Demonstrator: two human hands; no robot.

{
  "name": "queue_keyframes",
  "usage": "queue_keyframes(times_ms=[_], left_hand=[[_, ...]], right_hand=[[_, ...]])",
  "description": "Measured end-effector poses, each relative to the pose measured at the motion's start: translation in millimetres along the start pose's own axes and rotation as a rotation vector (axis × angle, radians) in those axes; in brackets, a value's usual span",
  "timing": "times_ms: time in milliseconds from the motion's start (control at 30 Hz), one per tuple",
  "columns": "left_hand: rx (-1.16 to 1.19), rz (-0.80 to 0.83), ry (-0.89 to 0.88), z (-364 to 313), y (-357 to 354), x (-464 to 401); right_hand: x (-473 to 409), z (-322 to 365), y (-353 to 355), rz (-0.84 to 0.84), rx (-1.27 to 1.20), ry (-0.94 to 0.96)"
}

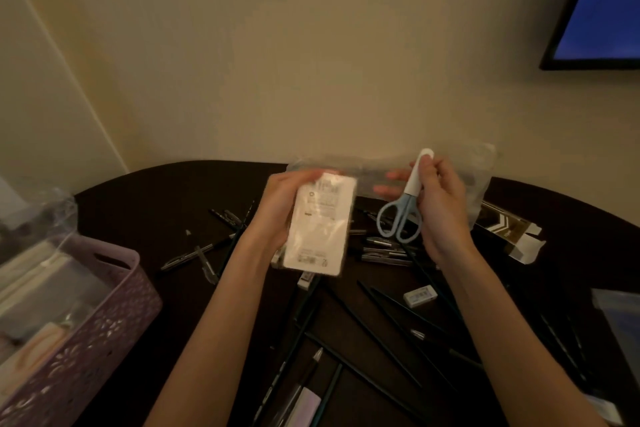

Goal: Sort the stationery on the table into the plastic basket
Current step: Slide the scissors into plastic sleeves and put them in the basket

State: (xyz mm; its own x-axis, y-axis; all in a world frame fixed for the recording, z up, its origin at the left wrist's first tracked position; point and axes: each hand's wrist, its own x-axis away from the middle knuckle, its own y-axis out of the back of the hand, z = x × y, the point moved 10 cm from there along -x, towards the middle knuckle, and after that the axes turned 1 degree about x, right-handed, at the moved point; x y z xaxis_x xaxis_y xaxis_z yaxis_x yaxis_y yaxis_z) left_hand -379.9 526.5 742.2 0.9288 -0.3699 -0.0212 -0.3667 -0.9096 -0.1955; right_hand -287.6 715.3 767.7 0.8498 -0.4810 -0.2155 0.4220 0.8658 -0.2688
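My left hand [277, 208] holds a white printed card package [320, 225] upright above the dark table [166, 204]. My right hand [438, 204] grips a pair of scissors [407, 204] by the white blade cover, with the light blue handles hanging down. A purple plastic basket [104, 308] with a cut-out pattern stands at the left edge and holds several pale items. Several dark pens and pencils [377, 326] lie scattered on the table below my hands. A white eraser [419, 295] lies among them.
Crumpled clear plastic wrapping [474, 163] lies behind my hands. A brown and white open carton [512, 232] sits at the right. A clear bag [48, 215] rises behind the basket. A blue screen [602, 3] hangs on the wall at top right.
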Motion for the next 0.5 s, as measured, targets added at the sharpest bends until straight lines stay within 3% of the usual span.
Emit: queue_keyframes(times_ms=[100, 200, 367, 500], left_hand=[[0.092, -0.096, 0.039, 4.5, 7.0, -1.4], [0.145, -0.112, 0.11, 11.8, 8.6, -1.3], [0.051, -0.217, 0.168, 25.0, 21.9, -0.3], [-0.144, -0.229, 0.103, 21.4, 26.3, -3.9]], right_hand=[[6.9, -6.3, -7.3, 0.042, 0.055, -0.078], [10.0, -31.8, -10.8, 0.082, 0.019, -0.314], [30.3, -67.9, -20.3, 0.092, -0.373, -0.828], [37.4, -73.9, -21.6, -0.027, -0.579, -0.915]])
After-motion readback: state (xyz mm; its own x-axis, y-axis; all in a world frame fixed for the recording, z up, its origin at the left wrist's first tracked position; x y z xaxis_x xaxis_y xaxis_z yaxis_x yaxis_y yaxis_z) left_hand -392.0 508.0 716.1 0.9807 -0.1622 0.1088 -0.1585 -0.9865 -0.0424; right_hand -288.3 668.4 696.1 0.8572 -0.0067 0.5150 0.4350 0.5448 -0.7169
